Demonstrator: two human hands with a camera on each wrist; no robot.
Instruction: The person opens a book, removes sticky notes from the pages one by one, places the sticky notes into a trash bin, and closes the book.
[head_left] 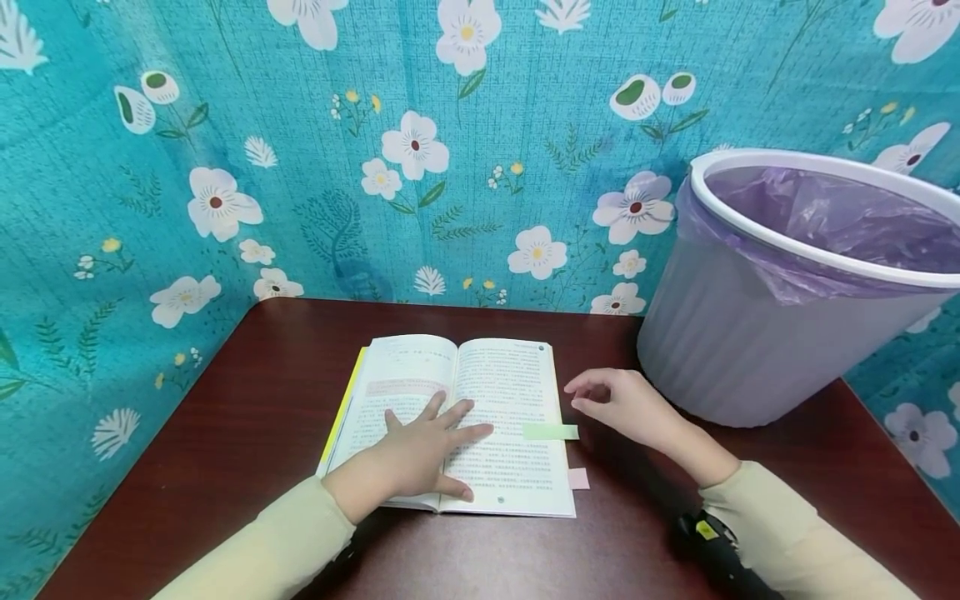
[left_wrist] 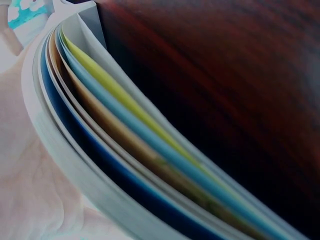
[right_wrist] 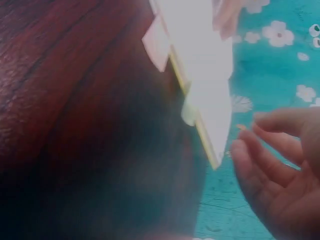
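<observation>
An open book (head_left: 510, 383) lies on the dark table in the head view, printed text on both pages. My left hand (head_left: 420, 446) rests across its middle with fingers spread, covering part of both pages. From the right page's outer edge stick out a light green tab (head_left: 551, 432) and, lower down, a pink tab (head_left: 578, 478). Just right of the book, apart from it, my right hand (head_left: 626, 404) hovers with loosely bent fingers. The right wrist view shows a gap between that hand's thumb and fingers (right_wrist: 247, 150), and nothing held there.
A grey trash bin (head_left: 750, 333) lined with a purple bag stands on the table's right side, close behind my right hand. A teal floral cloth (head_left: 480, 192) hangs at the back. The reddish-brown tabletop (head_left: 247, 433) surrounds the book.
</observation>
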